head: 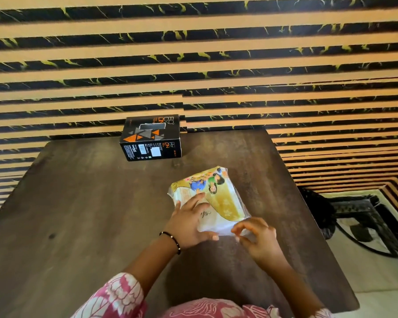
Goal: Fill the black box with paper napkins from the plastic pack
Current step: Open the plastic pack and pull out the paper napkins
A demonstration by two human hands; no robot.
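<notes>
A black box (pixel 151 138) with orange triangles and a slot in its top stands at the far edge of the dark wooden table (pixel 83 214). Nearer to me lies the plastic pack of napkins (pixel 218 198), yellow and white with a printed picture. My left hand (pixel 189 222) lies flat on the pack's near left part, fingers spread, a beaded bracelet at the wrist. My right hand (pixel 256 241) pinches the clear plastic at the pack's near right corner. The napkins themselves stay inside the wrap.
A striped black and tan wall (pixel 193 65) rises right behind the table. To the right, beyond the table's edge, a dark ornate metal frame (pixel 359 216) stands on a pale floor. My pink patterned sleeve (pixel 115 297) shows at the bottom.
</notes>
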